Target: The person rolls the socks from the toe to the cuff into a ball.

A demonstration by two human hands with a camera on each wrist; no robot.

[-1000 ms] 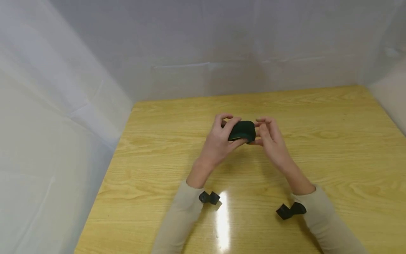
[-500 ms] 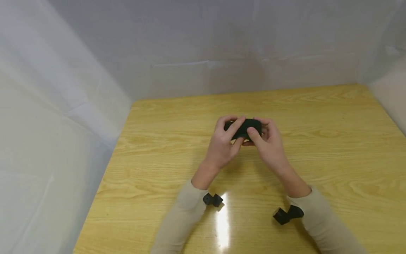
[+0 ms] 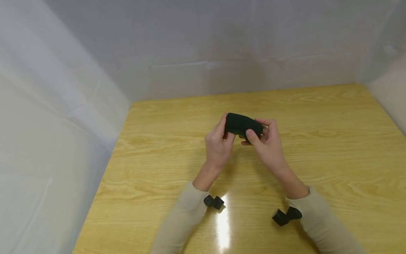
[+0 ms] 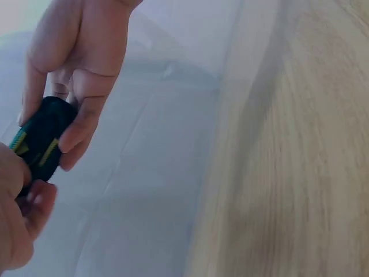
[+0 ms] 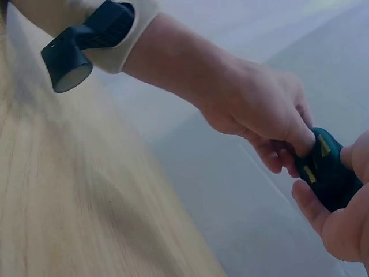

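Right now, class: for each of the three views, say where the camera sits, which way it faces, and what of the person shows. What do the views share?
Head: above, looking down at the table; both forearms, left hand, right hand, dark roll.
Left wrist: on the left arm, facing its fingers; both hands.
Right wrist: on the right arm, facing across; the left forearm and its camera.
Shared: the roll in both hands.

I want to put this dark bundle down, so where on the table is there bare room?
Nearly the whole wooden table is bare: the far strip along the white sheeting, and wide patches left and right of both hands. The only crowding is mid-table, where the left hand and right hand hold the dark rolled fabric above the top, and the near edge under the sleeves.
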